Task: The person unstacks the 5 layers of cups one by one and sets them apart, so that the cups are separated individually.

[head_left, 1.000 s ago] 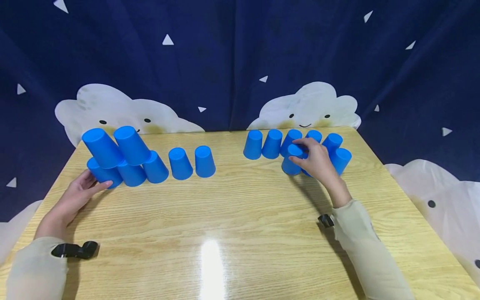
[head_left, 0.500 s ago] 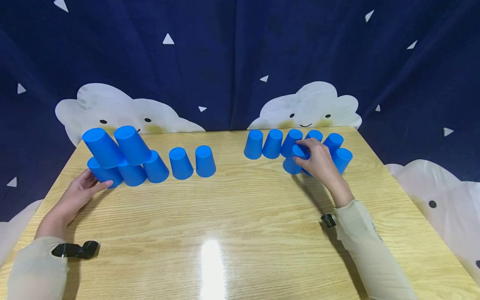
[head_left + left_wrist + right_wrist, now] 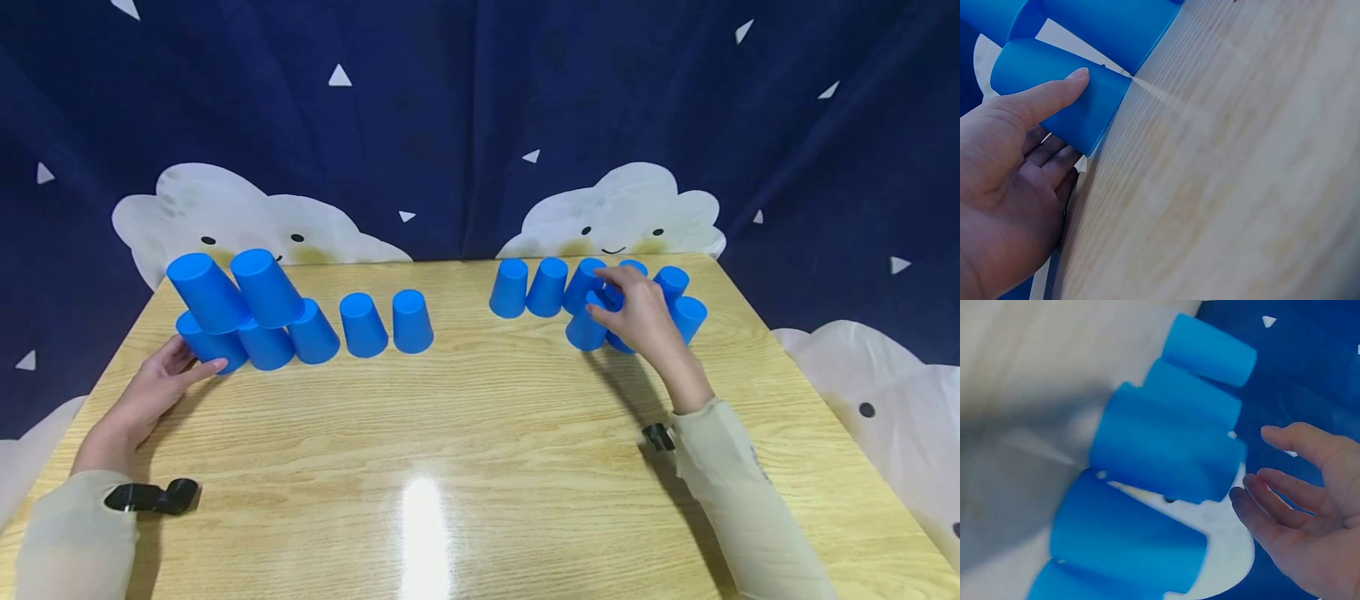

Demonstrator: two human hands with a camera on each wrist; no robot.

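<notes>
Cups (image 3: 363, 325), all blue and upside down, number at least fifteen on the wooden worktop (image 3: 487, 433). Seven are on the left: three in a touching row, two upper cups (image 3: 267, 287) resting across them, and two standing separately. At least eight are on the right, five behind and three in front; the hand partly hides some.

Two hands are at work. The left hand (image 3: 153, 387) has its grip clamped on the end cup (image 3: 212, 343) of the lower row, thumb in front and fingers behind. The right hand (image 3: 647, 317) has its grip apart, thumb and fingertips spread near the front cup (image 3: 587, 325), and the right wrist view shows it off the cups.

Compared with half a second ago, the right hand has shifted slightly right, its thumb and fingers wider, and more of the second front cup (image 3: 619, 342) shows. The left hand and its five stacked cups look unchanged.
</notes>
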